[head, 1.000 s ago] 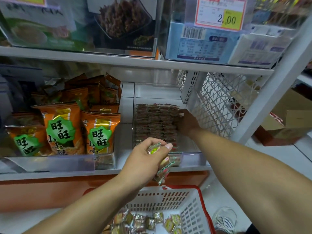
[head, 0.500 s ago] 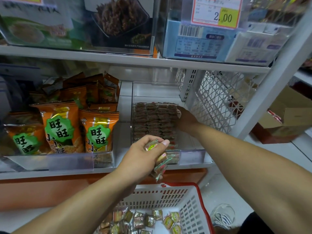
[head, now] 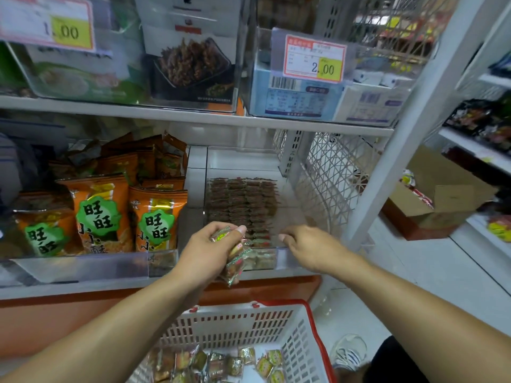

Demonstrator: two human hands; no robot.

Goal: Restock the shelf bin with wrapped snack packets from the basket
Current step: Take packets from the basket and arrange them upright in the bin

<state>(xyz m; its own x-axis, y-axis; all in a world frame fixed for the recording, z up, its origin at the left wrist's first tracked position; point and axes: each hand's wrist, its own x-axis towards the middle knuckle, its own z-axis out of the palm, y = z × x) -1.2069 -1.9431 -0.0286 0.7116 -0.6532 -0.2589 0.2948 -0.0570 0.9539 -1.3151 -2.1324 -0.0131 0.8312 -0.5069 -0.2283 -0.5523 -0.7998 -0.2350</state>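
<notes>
My left hand (head: 208, 250) grips a bunch of wrapped snack packets (head: 235, 262) just in front of the clear shelf bin (head: 287, 255). Inside the bin, brown packets (head: 243, 203) lie in neat rows. My right hand (head: 309, 246) hovers at the bin's front right corner, fingers loosely curled and holding nothing. Below, a white basket (head: 235, 324) with a red rim holds several loose packets (head: 221, 363).
Orange snack bags (head: 154, 219) fill the bin to the left. A white wire mesh panel (head: 329, 178) and a shelf post (head: 387, 161) stand on the right. Boxed goods sit on the shelf above. A cardboard box (head: 439, 205) lies on the floor at the right.
My right hand has pulled back from deep inside the bin to its front edge. My left hand stays in place with the packets. The view has tilted up.
</notes>
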